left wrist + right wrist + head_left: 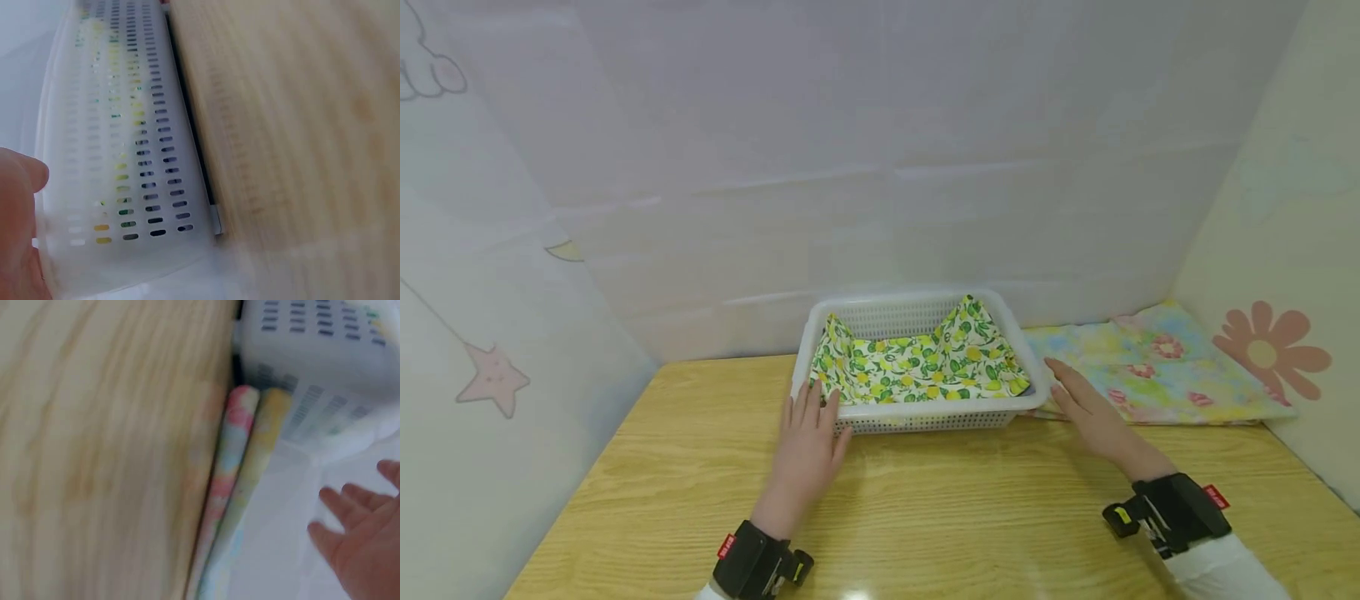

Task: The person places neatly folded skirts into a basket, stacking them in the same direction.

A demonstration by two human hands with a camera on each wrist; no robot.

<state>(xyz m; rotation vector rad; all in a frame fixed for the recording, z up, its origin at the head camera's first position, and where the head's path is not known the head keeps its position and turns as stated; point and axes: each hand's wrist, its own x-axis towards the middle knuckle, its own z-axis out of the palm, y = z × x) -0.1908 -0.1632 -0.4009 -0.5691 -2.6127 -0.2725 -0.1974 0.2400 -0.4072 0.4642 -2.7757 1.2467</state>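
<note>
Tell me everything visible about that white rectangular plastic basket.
The white rectangular basket, apparently plastic, has rounded corners, a broad rim and slotted walls. It stands upright on the light wooden table, holding white cloth printed with yellow fruit and green leaves. The left hand appears to touch its near-left rim; the right hand is apart.

1 pink star [493,381] and 1 flower [1262,353] mark pale walls [880,108].

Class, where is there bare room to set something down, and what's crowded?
Bare tabletop lies left of the white basket, and in front of it between the left hand and right hand. Crowded: back right, where floral cloth lies beside the basket.
</note>
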